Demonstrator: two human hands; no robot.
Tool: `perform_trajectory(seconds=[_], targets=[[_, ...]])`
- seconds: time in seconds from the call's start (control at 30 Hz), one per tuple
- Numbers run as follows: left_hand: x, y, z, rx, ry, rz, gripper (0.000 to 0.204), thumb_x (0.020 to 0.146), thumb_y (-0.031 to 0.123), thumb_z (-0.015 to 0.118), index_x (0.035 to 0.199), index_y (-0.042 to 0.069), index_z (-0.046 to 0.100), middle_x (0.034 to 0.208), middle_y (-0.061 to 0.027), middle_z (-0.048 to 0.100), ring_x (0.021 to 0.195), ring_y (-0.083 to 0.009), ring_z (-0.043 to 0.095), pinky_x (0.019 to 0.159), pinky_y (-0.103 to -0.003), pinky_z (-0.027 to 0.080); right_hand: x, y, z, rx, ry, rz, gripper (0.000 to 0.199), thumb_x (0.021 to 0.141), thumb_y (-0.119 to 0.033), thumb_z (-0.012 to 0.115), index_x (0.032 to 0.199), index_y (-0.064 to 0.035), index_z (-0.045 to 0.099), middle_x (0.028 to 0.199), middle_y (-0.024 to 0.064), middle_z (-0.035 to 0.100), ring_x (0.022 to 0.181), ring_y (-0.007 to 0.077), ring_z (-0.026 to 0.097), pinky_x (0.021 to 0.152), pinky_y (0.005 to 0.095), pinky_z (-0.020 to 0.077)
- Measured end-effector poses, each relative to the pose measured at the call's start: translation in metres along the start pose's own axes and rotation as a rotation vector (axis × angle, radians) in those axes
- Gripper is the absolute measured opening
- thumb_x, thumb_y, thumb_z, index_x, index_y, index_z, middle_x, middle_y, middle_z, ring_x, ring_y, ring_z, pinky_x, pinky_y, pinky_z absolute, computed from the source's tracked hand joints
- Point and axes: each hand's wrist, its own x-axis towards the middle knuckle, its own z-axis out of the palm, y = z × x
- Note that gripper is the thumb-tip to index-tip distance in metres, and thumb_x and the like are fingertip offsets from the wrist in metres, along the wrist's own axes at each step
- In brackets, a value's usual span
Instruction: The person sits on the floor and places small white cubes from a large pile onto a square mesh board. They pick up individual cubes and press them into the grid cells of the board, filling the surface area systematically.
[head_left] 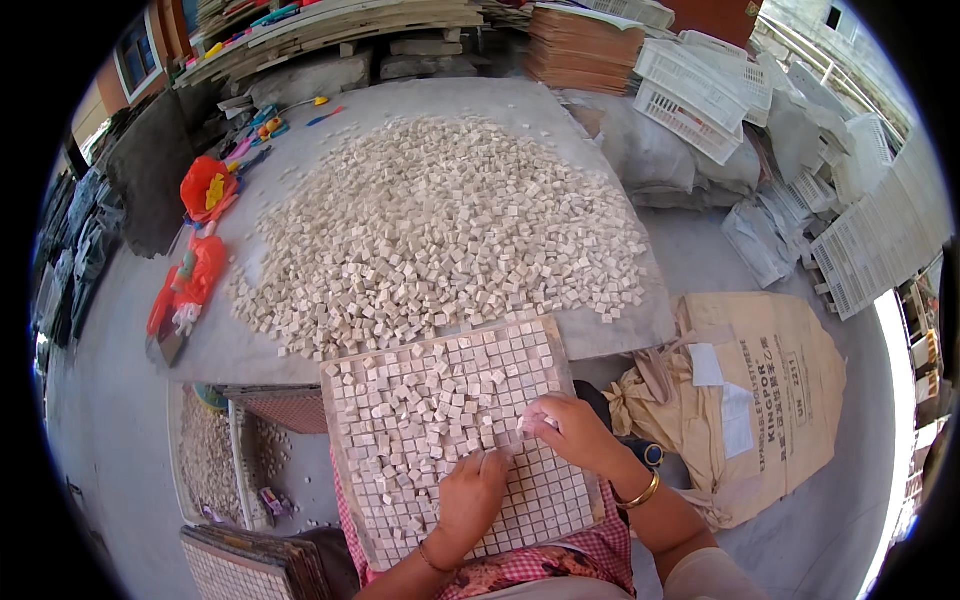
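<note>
On my lap rests a shallow gridded tray [548, 345] with small square stone tiles set in its cells. A loose heap of pale stone tiles [440, 400] lies over the tray's middle and left. My left hand [474, 492] is low over the middle of the tray, its fingers bent and closed at the tiles; whatever they hold is hidden. To the right and slightly farther off, my right hand [572, 432] is closed in a pinch around a small pale tile, just above the filled rows. A gold bangle [645, 490] circles my right wrist.
Beyond the tray, a large mound of stone tiles [450, 220] covers a grey table [640, 290]. Red toys [195, 270] lie at its left edge. A cloth sack [770, 400] lies right; a tile bin [240, 470] and stacked tile sheets [240, 570] stand left. White crates [690, 90] are piled behind.
</note>
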Motion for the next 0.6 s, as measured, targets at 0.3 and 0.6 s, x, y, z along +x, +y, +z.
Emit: perform_trajectory(seconds=[0.3,0.6], targets=[[0.018,-0.008,0.008,-0.006,-0.005,-0.02,0.011,0.08,0.013,0.067,0.089,0.007,0.062,0.07,-0.0077,0.056,0.063,-0.0276,0.059,0.053,-0.038,0.047,0.004,0.006,0.001,-0.03,-0.014,-0.006,0.017,0.079,-0.015,0.07,0.088,-0.0021,0.064,0.08,0.0122,0.065,0.073,0.0269,0.061,0.069,0.0338,0.0486],[0.014,-0.007,0.008,0.023,-0.025,-0.016,0.015,0.079,0.01,0.067,0.093,0.009,0.064,0.07,-0.0068,0.056,0.062,-0.0254,0.058,0.052,-0.037,0.047,0.011,0.016,-0.004,0.177,-0.074,0.065,0.014,0.077,-0.013,0.07,0.084,-0.0024,0.066,0.077,0.0122,0.065,0.075,0.0282,0.062,0.07,0.0353,0.0487]])
